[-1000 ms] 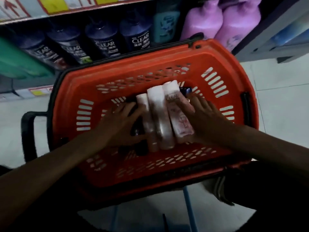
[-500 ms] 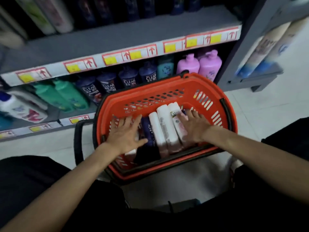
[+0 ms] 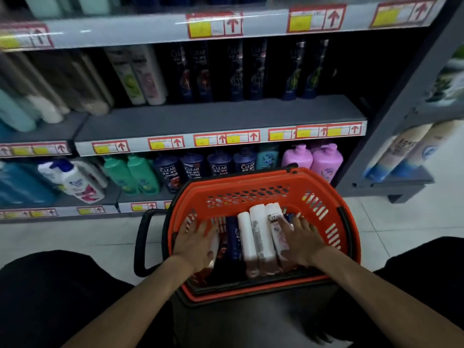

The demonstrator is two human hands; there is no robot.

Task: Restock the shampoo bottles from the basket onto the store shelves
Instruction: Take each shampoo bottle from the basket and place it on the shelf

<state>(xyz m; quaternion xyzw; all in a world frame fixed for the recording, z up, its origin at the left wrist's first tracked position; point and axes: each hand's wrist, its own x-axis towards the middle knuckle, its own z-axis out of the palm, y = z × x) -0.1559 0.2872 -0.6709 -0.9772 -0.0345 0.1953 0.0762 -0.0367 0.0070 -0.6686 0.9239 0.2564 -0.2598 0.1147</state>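
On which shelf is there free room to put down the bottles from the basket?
The middle shelf is bare along its front, before the tall dark CLEAR bottles, and looks free at its right end, past them. The bottom shelf is crowded: green bottles, CLEAR pump bottles, pink pump bottles.

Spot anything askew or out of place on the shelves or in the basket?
The white blue-capped bottle on the bottom shelf, far left, looks tipped over; the green bottles beside it stand upright. Nothing spilled or damaged shows.
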